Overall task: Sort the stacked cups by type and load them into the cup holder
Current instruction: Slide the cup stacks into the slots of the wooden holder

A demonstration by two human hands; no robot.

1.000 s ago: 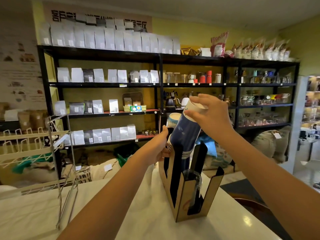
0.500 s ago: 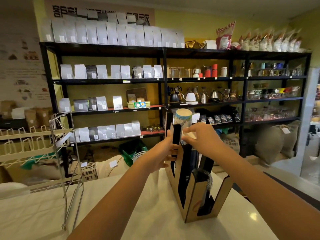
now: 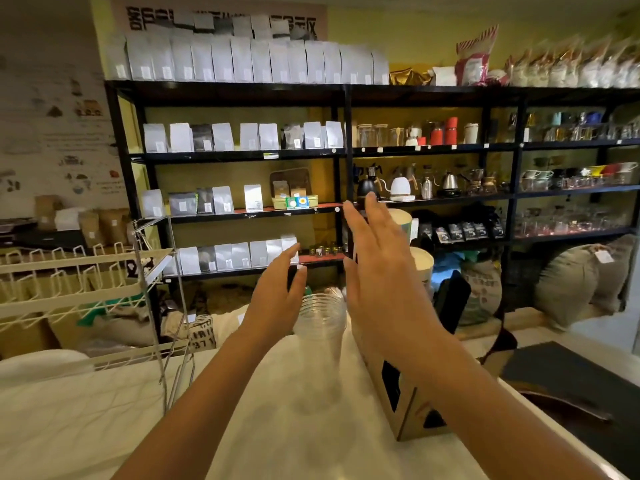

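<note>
A stack of clear plastic cups (image 3: pixel 320 320) stands upright on the white counter (image 3: pixel 104 420), between my two hands. My left hand (image 3: pixel 277 292) is open just left of the stack, fingers spread, not touching it. My right hand (image 3: pixel 377 271) is open and raised just right of the stack, in front of the cardboard cup holder (image 3: pixel 408 403). Paper cup tops (image 3: pixel 420 261) stick out of the holder behind my right hand. Much of the holder is hidden by my right forearm.
A white wire rack (image 3: pixel 86 282) stands on the counter at the left. Black shelves (image 3: pixel 346 150) with bags, kettles and glassware fill the wall behind. Sacks (image 3: pixel 568 282) lie on the floor at the right. A dark mat (image 3: pixel 568 386) lies at the counter's right end.
My right hand has let go of the paper cup stack, which now sits in the holder. Both hands have opened and shifted left, either side of the clear cup stack. The view has panned.
</note>
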